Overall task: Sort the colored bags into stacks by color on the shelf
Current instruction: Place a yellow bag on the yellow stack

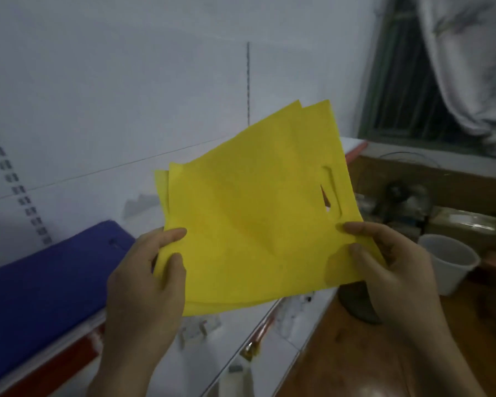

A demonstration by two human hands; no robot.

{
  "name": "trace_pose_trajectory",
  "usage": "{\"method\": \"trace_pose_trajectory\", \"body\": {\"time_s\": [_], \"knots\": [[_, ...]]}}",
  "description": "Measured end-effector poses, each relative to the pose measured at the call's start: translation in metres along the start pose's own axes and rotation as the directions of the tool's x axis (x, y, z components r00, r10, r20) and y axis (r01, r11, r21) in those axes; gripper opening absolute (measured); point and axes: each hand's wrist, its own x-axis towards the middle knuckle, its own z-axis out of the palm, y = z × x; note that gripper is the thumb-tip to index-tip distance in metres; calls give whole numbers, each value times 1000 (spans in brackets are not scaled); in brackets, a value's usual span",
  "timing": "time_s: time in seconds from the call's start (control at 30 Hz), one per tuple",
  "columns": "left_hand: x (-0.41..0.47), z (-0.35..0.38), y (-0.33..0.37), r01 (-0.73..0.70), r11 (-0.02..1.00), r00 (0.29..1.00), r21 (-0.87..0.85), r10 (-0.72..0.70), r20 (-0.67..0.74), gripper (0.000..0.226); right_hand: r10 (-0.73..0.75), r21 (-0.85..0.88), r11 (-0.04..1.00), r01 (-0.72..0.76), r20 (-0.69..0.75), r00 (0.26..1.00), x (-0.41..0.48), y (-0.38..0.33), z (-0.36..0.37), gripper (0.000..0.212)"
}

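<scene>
I hold a small sheaf of flat yellow bags (249, 213) in the air above the white shelf (103, 196); their edges fan apart at the top and a cut-out handle slot shows near the right side. My left hand (152, 267) pinches the bags' lower left edge, thumb on top. My right hand (384, 262) pinches the lower right corner just below the slot. A stack of blue bags (46, 285) lies flat on the shelf at the left, apart from both hands.
The shelf's red front edge (63, 365) runs along the lower left. A wooden table (384, 365) at the right carries a white cup (450, 262) and a dark object (355, 302). A window (407, 90) with a grey curtain (470, 67) is at top right.
</scene>
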Motion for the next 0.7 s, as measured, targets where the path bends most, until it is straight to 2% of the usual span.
{"method": "trace_pose_trajectory", "body": {"time_s": [0.23, 0.33, 0.7], "knots": [[54, 136, 6, -32, 999, 995, -20, 33, 96, 48, 110, -3, 994, -112, -115, 987, 67, 79, -55, 30], [85, 195, 3, -63, 998, 990, -24, 66, 128, 50, 100, -46, 993, -108, -144, 984, 114, 117, -66, 32], [222, 375, 13, -122, 989, 977, 79, 106, 183, 45, 128, -146, 978, -146, -129, 983, 319, 225, -84, 27]]}}
